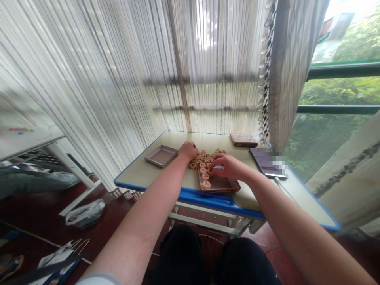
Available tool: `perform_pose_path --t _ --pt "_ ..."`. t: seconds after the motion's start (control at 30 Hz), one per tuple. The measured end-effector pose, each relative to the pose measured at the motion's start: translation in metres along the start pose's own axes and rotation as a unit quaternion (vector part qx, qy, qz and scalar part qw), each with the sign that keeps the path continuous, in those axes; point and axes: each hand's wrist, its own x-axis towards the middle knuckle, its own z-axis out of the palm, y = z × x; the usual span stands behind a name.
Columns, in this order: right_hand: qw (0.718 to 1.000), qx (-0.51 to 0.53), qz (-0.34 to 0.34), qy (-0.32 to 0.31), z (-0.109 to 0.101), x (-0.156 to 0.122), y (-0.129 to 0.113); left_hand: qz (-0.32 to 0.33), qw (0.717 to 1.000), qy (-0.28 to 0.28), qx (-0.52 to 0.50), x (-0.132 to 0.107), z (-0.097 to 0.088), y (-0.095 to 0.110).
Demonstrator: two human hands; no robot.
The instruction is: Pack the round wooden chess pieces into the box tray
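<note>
Round wooden Chinese chess pieces (203,152) with red and dark characters lie in a loose pile on the table. My left hand (188,150) is at the pile's left side, fingers curled; what they hold, if anything, is hidden. In front of the pile sits an open brown box (224,184), and a column of red-marked pieces (204,177) lines its left wall. My right hand (228,166) reaches over the box from the right, its fingertips closed on a chess piece (209,171) beside that column. The fingers partly cover that piece.
A shallow lid-like tray (151,158) lies at the table's left. A flat patterned box (243,139) is at the back right, and a tablet-like device (263,161) with a cable lies along the right. The table's blue edge (190,194) runs before my knees.
</note>
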Motion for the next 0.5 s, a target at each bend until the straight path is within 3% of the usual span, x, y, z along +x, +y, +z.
perform_pose_path --t 0.3,0.4,0.5 --pt "1.0 0.014 0.02 -0.015 -0.007 -0.002 -0.005 0.005 1.0 0.014 0.002 0.0 0.0 0.0" --pt "0.996 0.025 0.048 -0.071 -0.016 -0.005 -0.01 0.008 1.0 0.021 0.003 0.001 0.0 -0.001" --pt "0.994 0.012 0.029 -0.106 -0.019 -0.005 -0.017 0.014 1.0 0.024 0.003 0.001 0.001 -0.002"
